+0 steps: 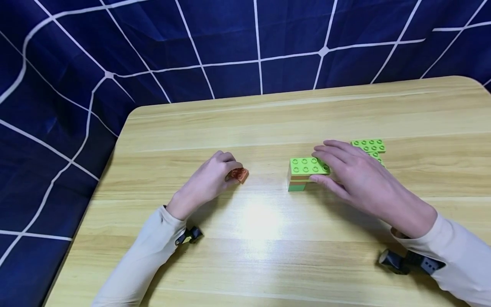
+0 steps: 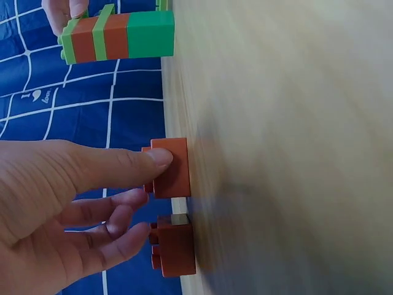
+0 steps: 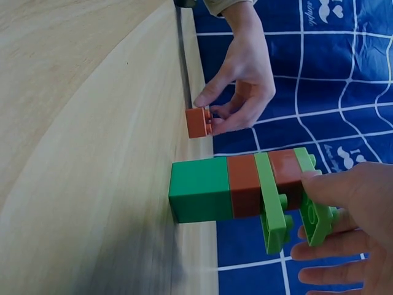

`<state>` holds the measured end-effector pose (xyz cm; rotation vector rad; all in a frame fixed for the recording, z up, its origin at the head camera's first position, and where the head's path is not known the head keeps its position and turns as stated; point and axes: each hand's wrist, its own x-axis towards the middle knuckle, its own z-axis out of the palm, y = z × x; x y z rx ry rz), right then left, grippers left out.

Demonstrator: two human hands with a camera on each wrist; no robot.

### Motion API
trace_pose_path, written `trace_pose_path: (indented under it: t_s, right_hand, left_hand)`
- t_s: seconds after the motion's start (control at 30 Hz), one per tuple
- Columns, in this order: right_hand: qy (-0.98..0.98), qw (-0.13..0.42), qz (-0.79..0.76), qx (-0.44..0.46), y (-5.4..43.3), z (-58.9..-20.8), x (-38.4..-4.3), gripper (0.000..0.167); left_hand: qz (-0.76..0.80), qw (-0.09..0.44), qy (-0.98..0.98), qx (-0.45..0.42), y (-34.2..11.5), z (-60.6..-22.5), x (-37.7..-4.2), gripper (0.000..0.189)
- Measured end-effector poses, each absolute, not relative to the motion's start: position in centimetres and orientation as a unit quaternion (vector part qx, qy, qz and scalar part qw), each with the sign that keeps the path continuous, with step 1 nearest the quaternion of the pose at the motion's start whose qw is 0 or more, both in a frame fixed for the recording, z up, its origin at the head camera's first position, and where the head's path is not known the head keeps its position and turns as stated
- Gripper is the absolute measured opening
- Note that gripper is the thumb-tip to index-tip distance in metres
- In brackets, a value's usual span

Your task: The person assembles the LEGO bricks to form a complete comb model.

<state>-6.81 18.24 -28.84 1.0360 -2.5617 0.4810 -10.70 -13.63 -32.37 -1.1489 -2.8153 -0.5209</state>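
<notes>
My left hand (image 1: 209,181) pinches a small orange-brown building brick (image 1: 241,175), resting on the table, between thumb and fingers. A second orange brick (image 2: 177,249) stands beside it in the left wrist view, below the fingers. To the right stands an upright stack: a green block (image 3: 199,190) at the bottom, then orange brick, light-green plate (image 3: 273,209), orange brick, and a light-green plate (image 1: 304,166) on top. My right hand (image 1: 354,179) holds this top plate, thumb on the near side and fingers on the far side. Both light-green plates overhang the stack on one side.
Light-green studded plates (image 1: 369,146) lie behind the right hand, partly covered by it. The wooden table (image 1: 230,273) has a dark blue cloth with white lines (image 1: 230,34) hanging behind it and along the left.
</notes>
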Motion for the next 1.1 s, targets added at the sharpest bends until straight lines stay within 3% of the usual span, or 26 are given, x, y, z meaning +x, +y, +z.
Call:
trace_pose_path:
  t_s: [0.33,0.6,1.1]
  right_hand:
    - [-0.905,0.157,0.171,0.358,18.4,-28.8,-6.6,0.063]
    - [-0.905,0.155,0.168,0.358,18.4,-28.8,-6.6,0.062]
    - [-0.905,0.149,0.166,0.361,18.4,-28.8,-6.6,0.06]
  left_hand:
    - [-0.174,0.0,-0.911,-0.374,-13.1,-32.3,-10.4,0.024]
    - [-0.179,0.027,-0.897,-0.404,-12.6,-32.4,-10.7,0.023]
    - [-0.155,0.005,-0.907,-0.391,-12.4,-32.5,-10.6,0.02]
